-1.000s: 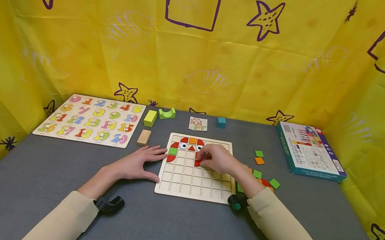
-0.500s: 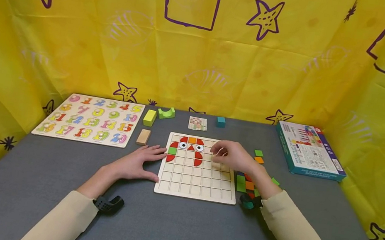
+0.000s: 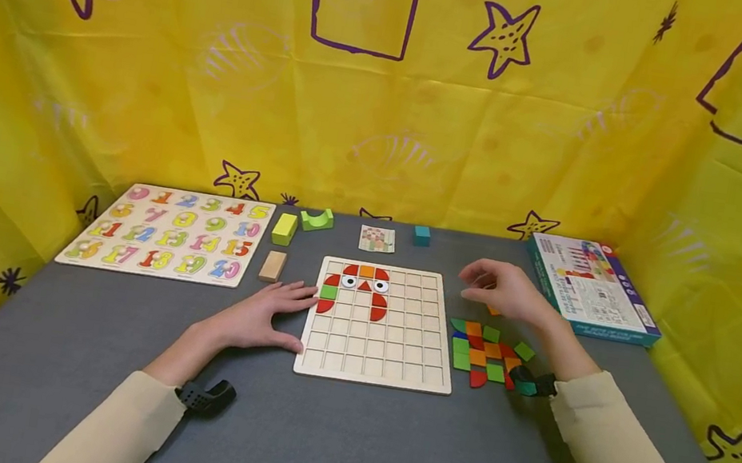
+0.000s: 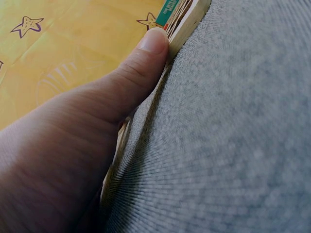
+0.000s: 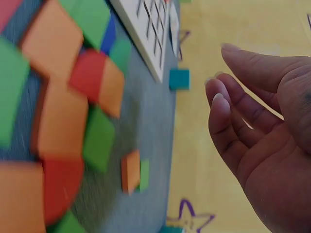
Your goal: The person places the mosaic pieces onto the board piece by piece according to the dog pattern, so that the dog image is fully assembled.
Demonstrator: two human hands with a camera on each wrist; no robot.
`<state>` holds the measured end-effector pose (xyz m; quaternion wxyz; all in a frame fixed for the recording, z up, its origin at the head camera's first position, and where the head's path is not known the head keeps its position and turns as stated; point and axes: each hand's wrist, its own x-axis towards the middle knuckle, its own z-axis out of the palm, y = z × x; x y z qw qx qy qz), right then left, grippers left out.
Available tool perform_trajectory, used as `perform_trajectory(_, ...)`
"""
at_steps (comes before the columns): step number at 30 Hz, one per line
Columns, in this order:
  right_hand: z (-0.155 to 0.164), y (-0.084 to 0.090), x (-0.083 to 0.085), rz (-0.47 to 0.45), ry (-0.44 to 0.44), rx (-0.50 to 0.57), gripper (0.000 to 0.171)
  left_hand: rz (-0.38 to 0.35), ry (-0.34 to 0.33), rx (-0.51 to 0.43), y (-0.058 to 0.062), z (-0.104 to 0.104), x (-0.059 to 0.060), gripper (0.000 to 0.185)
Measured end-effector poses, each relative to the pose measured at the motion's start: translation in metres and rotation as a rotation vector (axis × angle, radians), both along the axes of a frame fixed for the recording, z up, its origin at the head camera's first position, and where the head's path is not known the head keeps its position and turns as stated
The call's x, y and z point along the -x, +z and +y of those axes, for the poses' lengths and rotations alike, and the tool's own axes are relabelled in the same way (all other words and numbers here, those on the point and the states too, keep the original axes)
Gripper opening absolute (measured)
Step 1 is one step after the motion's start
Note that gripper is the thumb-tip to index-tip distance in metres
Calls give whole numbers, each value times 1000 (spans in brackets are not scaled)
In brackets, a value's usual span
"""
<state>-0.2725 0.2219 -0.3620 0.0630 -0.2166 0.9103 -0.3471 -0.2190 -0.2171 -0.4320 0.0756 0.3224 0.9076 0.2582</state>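
At nine o'clock on the grey table (image 3: 338,437): a number puzzle board (image 3: 168,232), then a plain wooden block (image 3: 272,265), a yellow block (image 3: 284,227) and a green arch block (image 3: 317,218) toward eleven. Left hand (image 3: 259,317) flat on the cloth, fingers spread and relaxed, thumb tip pressed against the near-left edge of the grid board (image 3: 376,350); seen up close from the left wrist, thumb (image 4: 148,46) hard against the wooden rim, gripping nothing. At centre: a half-built pattern of red, orange and green tiles (image 3: 356,287) in the upper-left cells, most cells bare. At twelve o'clock beyond it, a pattern card (image 3: 377,239) and a teal cube (image 3: 421,234).

Right hand (image 3: 503,290) poised at two o'clock, off the board, fingers loosely curved and apart, holding nothing, above a lone orange tile (image 3: 493,310); green tile beside it visible only from the right wrist (image 5: 144,174). Loose tile pile (image 3: 487,349) at four o'clock, just right of the board. Puzzle box (image 3: 588,286) further right.

Best handled, by the look of it: left thumb bracing the board, a glance at the card before choosing, one tile pinched by its edges and lowered square into its cell.
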Motion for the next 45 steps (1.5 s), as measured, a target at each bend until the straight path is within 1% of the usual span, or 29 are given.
perform_trajectory(4,18,1,5,-1,-38,6,30,-1,3,-2,1,0,0,91)
perform_trajectory(9,33,-4,5,-20,-66,-11,31,-10,10,2,0,0,0,91)
perform_trajectory(13,41,-11,1,-36,-50,-22,29,-12,10,3,-1,0,0,91)
perform_trajectory(19,44,-18,-11,-82,-3,-59,28,-5,3,1,0,1,1,91)
perform_trajectory(26,45,-26,-23,-103,65,-97,20,-7,10,1,-1,0,0,91)
perform_trajectory(33,39,-29,-34,-82,98,-170,12,-8,17,7,-2,0,0,91)
perform_trajectory(40,33,-32,-38,-22,125,-204,11,-4,6,-4,-2,0,0,91)
perform_trajectory(45,28,-32,-40,10,149,-236,13,13,-1,-9,-4,-1,1,92)
